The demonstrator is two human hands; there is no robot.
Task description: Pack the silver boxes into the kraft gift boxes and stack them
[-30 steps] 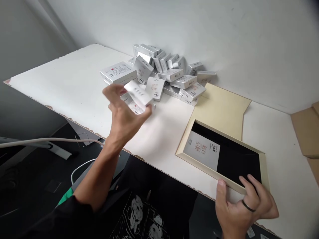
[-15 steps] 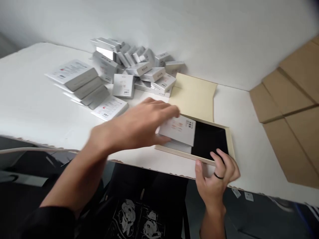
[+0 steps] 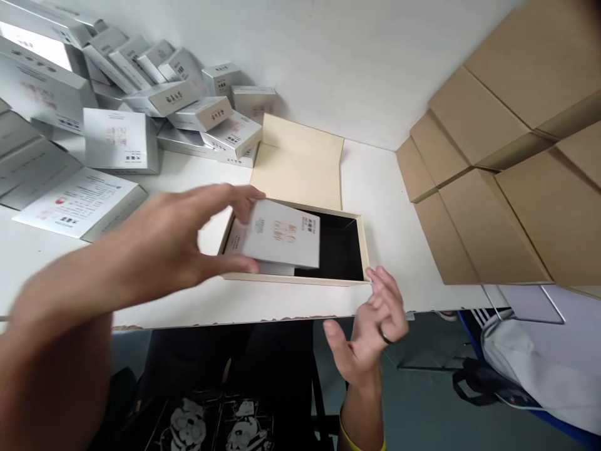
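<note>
My left hand pinches a small white printed box and holds it over the left half of an open cream case with a black lining. Under it another white box shows only at its edge. The case's lid flap lies back towards the wall. My right hand, with a dark ring on one finger, hovers open at the table's front edge, just off the case's right corner, holding nothing.
A heap of several white and silver small boxes covers the table's back left. Brown cardboard cartons are stacked at the right against the wall. Below the table's edge are a grey floor and a bag.
My left hand took a white box from the heap and carried it right, over the case. My right hand let go of the case's front rim and opened. The view swung right.
</note>
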